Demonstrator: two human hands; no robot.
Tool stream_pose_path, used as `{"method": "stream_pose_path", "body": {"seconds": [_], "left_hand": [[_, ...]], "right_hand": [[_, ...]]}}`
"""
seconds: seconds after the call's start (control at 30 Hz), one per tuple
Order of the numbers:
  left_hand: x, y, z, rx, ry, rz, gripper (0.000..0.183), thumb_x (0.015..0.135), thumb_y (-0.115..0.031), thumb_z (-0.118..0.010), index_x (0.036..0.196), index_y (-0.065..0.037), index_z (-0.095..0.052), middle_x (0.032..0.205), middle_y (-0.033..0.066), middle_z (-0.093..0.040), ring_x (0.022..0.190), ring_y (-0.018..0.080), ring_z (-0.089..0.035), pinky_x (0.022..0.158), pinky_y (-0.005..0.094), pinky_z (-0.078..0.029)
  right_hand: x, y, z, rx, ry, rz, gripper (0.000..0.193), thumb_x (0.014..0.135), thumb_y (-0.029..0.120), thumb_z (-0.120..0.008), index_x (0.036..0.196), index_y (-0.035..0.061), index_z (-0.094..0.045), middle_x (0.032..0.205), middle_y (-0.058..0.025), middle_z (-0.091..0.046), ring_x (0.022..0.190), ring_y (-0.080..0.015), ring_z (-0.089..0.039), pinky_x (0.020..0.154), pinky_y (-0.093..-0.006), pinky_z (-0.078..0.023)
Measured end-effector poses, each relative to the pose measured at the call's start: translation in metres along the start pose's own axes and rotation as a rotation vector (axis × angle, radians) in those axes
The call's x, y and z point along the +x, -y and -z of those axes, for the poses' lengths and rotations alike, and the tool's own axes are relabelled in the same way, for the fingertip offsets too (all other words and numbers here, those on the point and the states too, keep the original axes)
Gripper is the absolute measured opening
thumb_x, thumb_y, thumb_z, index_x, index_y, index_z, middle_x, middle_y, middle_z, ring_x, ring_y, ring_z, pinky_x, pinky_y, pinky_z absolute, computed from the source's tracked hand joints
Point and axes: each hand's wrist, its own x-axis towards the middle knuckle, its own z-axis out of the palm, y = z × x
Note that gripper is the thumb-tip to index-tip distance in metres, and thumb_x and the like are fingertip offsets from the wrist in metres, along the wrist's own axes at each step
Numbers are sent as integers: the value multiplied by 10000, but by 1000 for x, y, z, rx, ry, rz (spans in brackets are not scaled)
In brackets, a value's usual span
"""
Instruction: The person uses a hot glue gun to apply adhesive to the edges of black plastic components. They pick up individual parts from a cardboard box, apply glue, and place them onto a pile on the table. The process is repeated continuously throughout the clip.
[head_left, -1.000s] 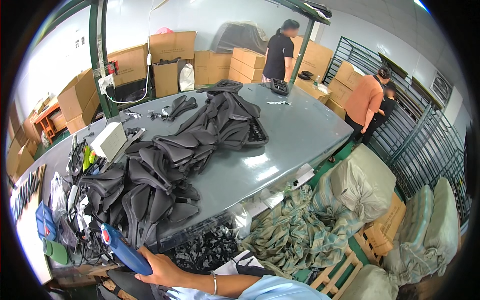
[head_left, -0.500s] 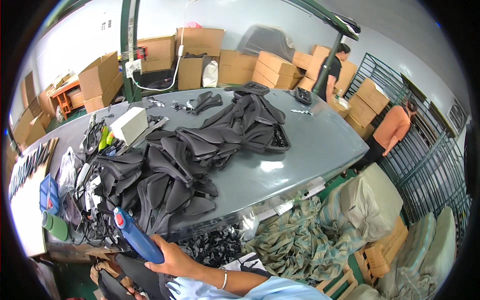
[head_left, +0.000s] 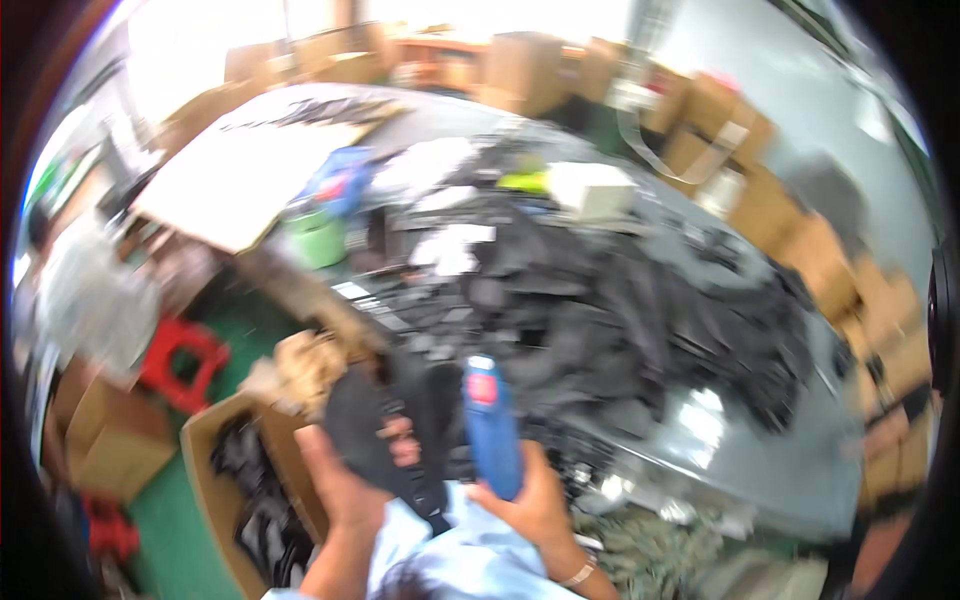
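The whole view is smeared by motion. My right hand (head_left: 535,505) is closed round the lower end of a blue handheld power tool (head_left: 492,435) with a red button near its upper end; its exact kind is unclear. To its left, my left hand (head_left: 350,490) grips a black padded panel (head_left: 362,418), thumb on the near side. Fingertips show beside the panel's inner edge. A large heap of similar black panels (head_left: 630,310) covers the table beyond both hands.
On the grey table (head_left: 760,470) stand a white box (head_left: 590,190), a green cup (head_left: 317,238) and a blue container (head_left: 342,180). An open carton (head_left: 205,440) holding black pieces stands at lower left, near a red stool (head_left: 185,365). More cartons (head_left: 525,70) line the far side.
My view has swung left, so the table now appears farther right. My left hand and the black panel have come up into fuller view. The blue tool is still in my right hand, now more upright.
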Motion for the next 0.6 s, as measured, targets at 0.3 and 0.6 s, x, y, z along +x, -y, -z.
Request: {"method": "stream_pose_path", "body": {"seconds": [0.3,0.6], "left_hand": [[-1,18,13,79,88,-353,839,802,-724,-317,1252,-21,-396,1214,111,-477,1058,189,-496,923,341,-397],[0,37,33,110,103,-560,891,767,-709,-430,1353,-87,-176,1247,119,-423,1101,201,-472,941,358,-396]], "right_hand": [[-24,21,-33,-213,239,179,555,655,197,-784,1087,5,-491,785,-176,-623,661,-331,-612,617,-361,-498],[-27,16,-41,-255,203,265,527,627,255,-793,1007,33,-502,730,-197,-605,649,-370,-605,578,-410,-486]]}}
